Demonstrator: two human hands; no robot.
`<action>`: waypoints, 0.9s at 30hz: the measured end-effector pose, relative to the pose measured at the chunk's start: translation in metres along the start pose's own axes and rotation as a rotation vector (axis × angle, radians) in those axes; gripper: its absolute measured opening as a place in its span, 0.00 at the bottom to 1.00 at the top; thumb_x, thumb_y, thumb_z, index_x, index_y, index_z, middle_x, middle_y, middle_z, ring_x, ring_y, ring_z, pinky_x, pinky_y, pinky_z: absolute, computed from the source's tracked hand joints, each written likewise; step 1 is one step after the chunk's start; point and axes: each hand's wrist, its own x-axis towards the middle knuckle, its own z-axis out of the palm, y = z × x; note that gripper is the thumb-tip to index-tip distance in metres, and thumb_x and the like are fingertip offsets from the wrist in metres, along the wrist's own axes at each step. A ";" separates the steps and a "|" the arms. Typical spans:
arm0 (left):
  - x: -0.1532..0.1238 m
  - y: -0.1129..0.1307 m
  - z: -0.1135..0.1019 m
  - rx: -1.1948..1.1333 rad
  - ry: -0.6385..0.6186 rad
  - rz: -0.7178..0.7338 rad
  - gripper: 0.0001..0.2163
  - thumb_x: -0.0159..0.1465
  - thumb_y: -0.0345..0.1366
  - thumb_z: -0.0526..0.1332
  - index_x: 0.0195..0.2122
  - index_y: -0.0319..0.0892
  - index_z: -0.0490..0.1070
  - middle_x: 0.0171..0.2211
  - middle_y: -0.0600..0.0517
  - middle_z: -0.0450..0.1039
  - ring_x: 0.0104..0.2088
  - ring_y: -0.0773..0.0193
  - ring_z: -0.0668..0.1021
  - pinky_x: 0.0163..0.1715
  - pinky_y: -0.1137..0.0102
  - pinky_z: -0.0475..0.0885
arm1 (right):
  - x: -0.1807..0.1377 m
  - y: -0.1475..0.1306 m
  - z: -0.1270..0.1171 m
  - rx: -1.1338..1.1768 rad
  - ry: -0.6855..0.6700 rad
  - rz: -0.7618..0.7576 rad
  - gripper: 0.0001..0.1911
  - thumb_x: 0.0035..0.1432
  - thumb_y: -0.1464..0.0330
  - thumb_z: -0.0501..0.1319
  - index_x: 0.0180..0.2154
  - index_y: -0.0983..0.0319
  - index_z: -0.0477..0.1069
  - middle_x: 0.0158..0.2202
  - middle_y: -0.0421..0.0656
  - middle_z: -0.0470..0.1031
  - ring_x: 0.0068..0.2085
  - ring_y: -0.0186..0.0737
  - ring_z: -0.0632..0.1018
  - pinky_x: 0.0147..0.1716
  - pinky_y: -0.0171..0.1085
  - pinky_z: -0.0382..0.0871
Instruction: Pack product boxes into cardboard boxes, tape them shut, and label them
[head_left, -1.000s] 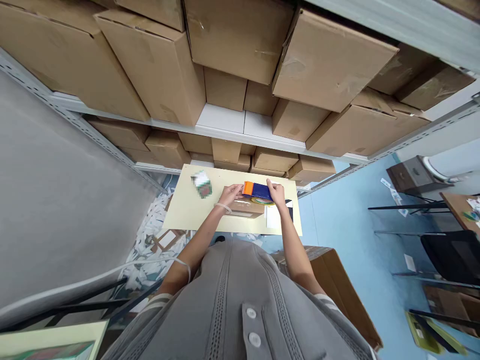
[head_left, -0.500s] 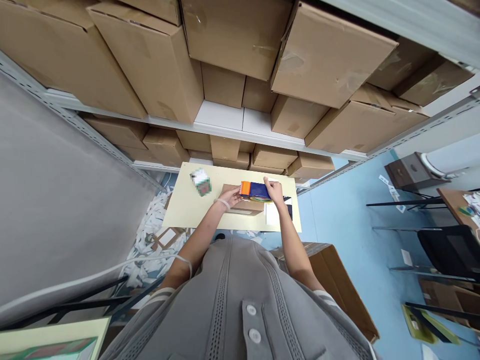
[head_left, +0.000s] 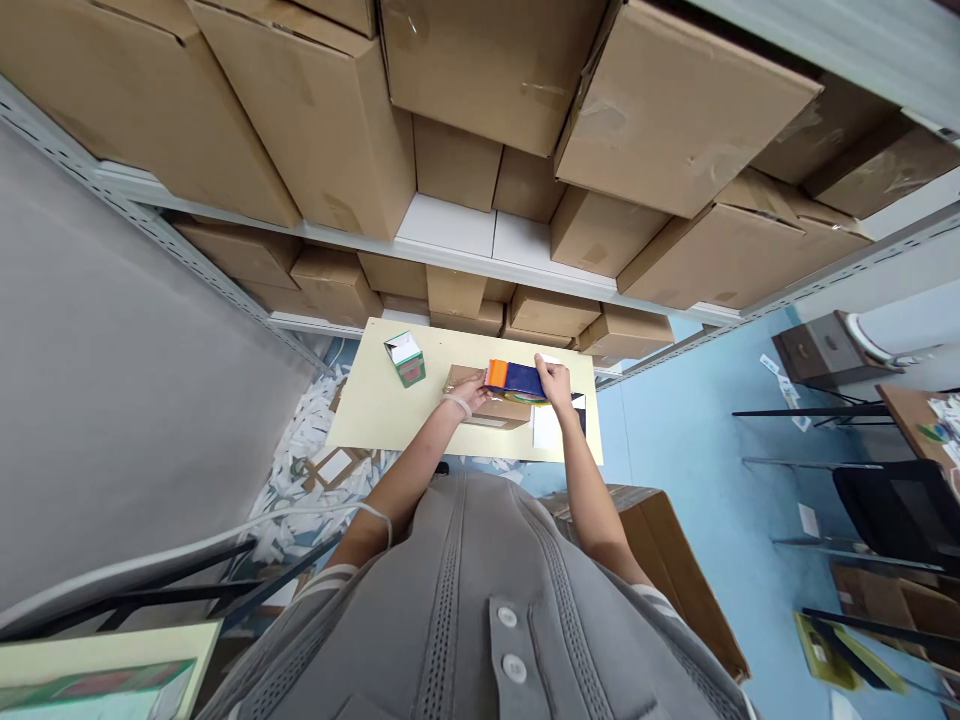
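Note:
My right hand (head_left: 553, 381) is wrapped round the right end of a dark blue tape dispenser (head_left: 523, 378) with an orange front end. The edge of a roll shows under its body. The dispenser is above a small brown cardboard box (head_left: 491, 412) on the table. My left hand (head_left: 468, 390) is at the box's left part, fingertips bent close together at the orange end. What those fingers pinch, if anything, is too small to make out. A white band circles the left wrist.
A green and white carton (head_left: 406, 358) stands on the pale yellow table (head_left: 375, 420), left of the box. White paper (head_left: 547, 428) lies at right. Shelves of cardboard boxes (head_left: 457, 165) rise behind. Paper scraps (head_left: 289, 470) cover the floor at left; an open carton (head_left: 667, 560) stands at right.
The view has shifted slightly. Both hands, the tape dispenser and the box keep nearly the same places relative to each other. The green and white carton, blurred out before, now shows plainly.

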 end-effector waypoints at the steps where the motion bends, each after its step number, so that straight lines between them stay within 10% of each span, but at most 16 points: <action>1: 0.001 -0.001 0.001 -0.003 0.010 -0.013 0.02 0.62 0.30 0.64 0.34 0.40 0.71 0.25 0.51 0.73 0.25 0.68 0.75 0.25 0.74 0.71 | 0.000 0.000 0.000 0.003 0.000 -0.001 0.32 0.59 0.41 0.46 0.17 0.58 0.44 0.18 0.36 0.44 0.23 0.31 0.51 0.23 0.35 0.47; 13: -0.005 0.005 0.000 -0.014 0.006 -0.128 0.12 0.69 0.39 0.55 0.31 0.40 0.70 0.26 0.48 0.73 0.28 0.66 0.75 0.30 0.71 0.74 | -0.002 0.001 -0.001 0.007 -0.005 -0.011 0.32 0.58 0.40 0.45 0.17 0.58 0.45 0.18 0.36 0.45 0.23 0.31 0.52 0.23 0.35 0.47; 27: -0.005 0.042 -0.041 0.126 0.102 0.198 0.09 0.47 0.25 0.71 0.25 0.38 0.71 0.22 0.54 0.71 0.22 0.73 0.71 0.24 0.75 0.66 | 0.006 -0.016 -0.001 -0.202 -0.126 -0.083 0.34 0.60 0.41 0.45 0.14 0.58 0.47 0.16 0.37 0.47 0.23 0.33 0.51 0.24 0.35 0.50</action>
